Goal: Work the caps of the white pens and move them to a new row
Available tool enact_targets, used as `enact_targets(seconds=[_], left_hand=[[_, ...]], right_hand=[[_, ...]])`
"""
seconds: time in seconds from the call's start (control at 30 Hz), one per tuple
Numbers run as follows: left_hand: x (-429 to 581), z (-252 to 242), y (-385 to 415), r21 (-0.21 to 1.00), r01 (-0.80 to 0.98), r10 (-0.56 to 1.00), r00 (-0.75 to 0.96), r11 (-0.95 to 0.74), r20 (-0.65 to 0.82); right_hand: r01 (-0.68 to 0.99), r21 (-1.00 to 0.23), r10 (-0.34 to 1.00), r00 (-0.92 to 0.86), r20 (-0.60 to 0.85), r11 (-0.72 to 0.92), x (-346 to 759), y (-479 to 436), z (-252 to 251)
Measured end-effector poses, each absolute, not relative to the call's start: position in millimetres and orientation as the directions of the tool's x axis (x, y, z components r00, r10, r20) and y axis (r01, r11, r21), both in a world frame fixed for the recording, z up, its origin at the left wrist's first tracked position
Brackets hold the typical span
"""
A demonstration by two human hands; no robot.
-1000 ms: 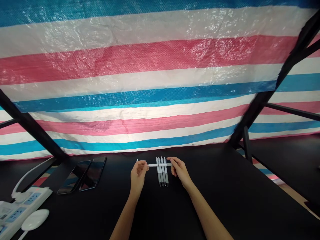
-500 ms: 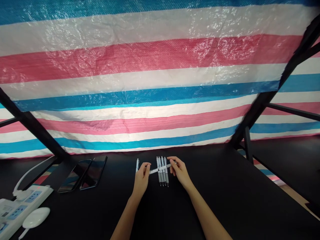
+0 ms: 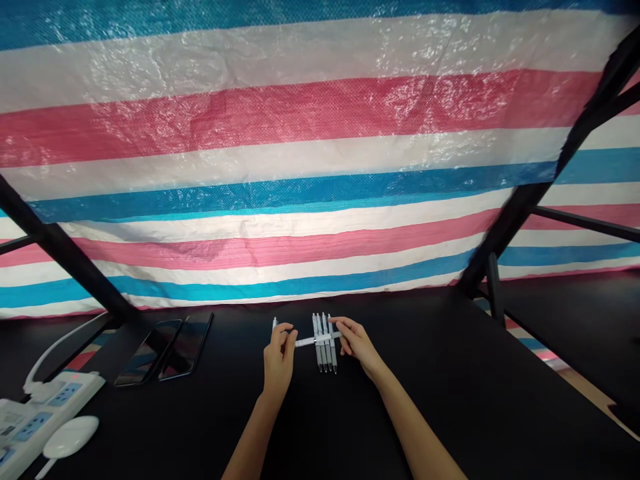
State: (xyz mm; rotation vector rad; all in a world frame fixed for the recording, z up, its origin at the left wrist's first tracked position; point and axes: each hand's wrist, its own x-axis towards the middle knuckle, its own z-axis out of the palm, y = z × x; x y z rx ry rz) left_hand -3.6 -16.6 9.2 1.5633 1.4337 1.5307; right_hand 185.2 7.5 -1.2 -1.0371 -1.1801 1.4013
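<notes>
A white pen with a grey grip [image 3: 305, 343] is held sideways above a row of upright-pointing white and grey pens [image 3: 327, 358] laid side by side on the black table. My left hand [image 3: 278, 358] is closed, pinching the pen's white end between thumb and fingers. At the grey end, the thumb and fingers of my right hand [image 3: 361, 347] are closed on the same pen. One more pen [image 3: 275, 323] lies behind my left hand, mostly covered by it.
Two dark phones [image 3: 149, 353] [image 3: 187, 347] lie to the left on the black table [image 3: 320, 427]. A white power strip [image 3: 57, 407] and a white round-ended device with a cord [image 3: 71, 437] are at the lower left. Black frame bars [image 3: 515, 230] and a striped sheet [image 3: 310, 253] stand behind.
My left hand has shifted slightly left, and the held pen now lies more level across the row. My right hand has barely moved and still pinches the pen.
</notes>
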Motion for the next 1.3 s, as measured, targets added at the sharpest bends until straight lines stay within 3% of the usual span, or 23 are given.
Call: enact_targets(seconds=[0.2,0.33,0.43,0.6,0.93,1.1,1.3], left_hand=[[-1,7,-7,0.966,0.024,0.929,-0.269,-0.259,0.255],[0,7,-2,0.961,-0.189,0.934,-0.332,-0.2,0.129],[-1,7,-3,0.942,-0.284,0.954,-0.286,-0.179,0.095],[-2,14,-8,0.932,-0.332,0.982,-0.164,-0.145,0.095],[1,16,-13,0.947,-0.312,0.997,-0.039,-0.072,0.063],[-3,9,-7,0.931,-0.359,0.993,-0.111,-0.072,0.034],[-7,10,-3,0.929,-0.368,0.986,-0.165,-0.03,-0.034]], right_hand=[[-0.28,-0.957,0.984,-0.178,-0.021,-0.071,179,2,4],[-0.212,-0.971,0.927,-0.375,-0.022,-0.108,175,-5,10],[-0.144,-0.977,0.857,-0.512,-0.063,-0.158,173,-10,13],[-0.063,-0.976,0.757,-0.643,-0.12,-0.208,172,-14,12],[-0.013,-0.987,0.734,-0.67,-0.111,-0.162,165,-17,13],[-0.042,-0.986,0.831,-0.545,-0.114,-0.162,165,-13,10],[-0.335,-0.932,0.98,-0.18,-0.083,-0.14,177,3,2]])
